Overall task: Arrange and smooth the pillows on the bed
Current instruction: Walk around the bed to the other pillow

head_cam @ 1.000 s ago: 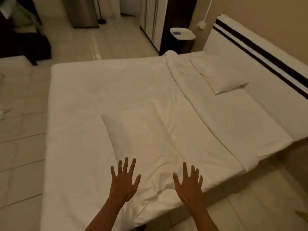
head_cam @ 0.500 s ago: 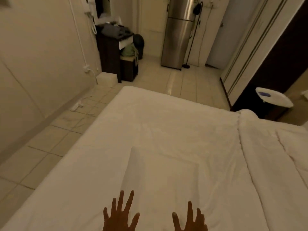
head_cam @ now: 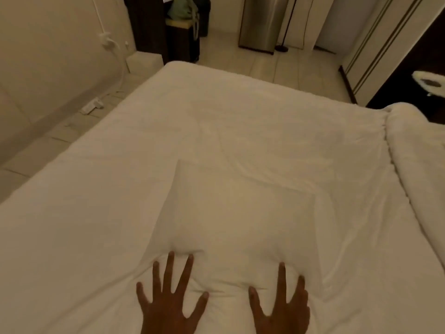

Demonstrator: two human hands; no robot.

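A white pillow (head_cam: 236, 213) lies flat on the white bed (head_cam: 96, 213), straight in front of me, with its near edge at my fingertips. My left hand (head_cam: 168, 300) rests palm down with fingers spread on the pillow's near left corner. Palm down too, my right hand (head_cam: 281, 307) has its fingers apart at the near right corner. Both hands press the fabric and hold nothing. The second pillow near the headboard is out of view.
A folded white duvet edge (head_cam: 414, 165) runs down the right side of the bed. Beyond the bed are tiled floor (head_cam: 252, 59), a steel fridge (head_cam: 262, 22), a dark cabinet (head_cam: 154, 22), a wardrobe (head_cam: 385, 44) and a white stool (head_cam: 431, 83).
My view has swung left from the headboard side toward the foot of the bed, then dipped down. Both hands have come down onto the near pillow's edge.
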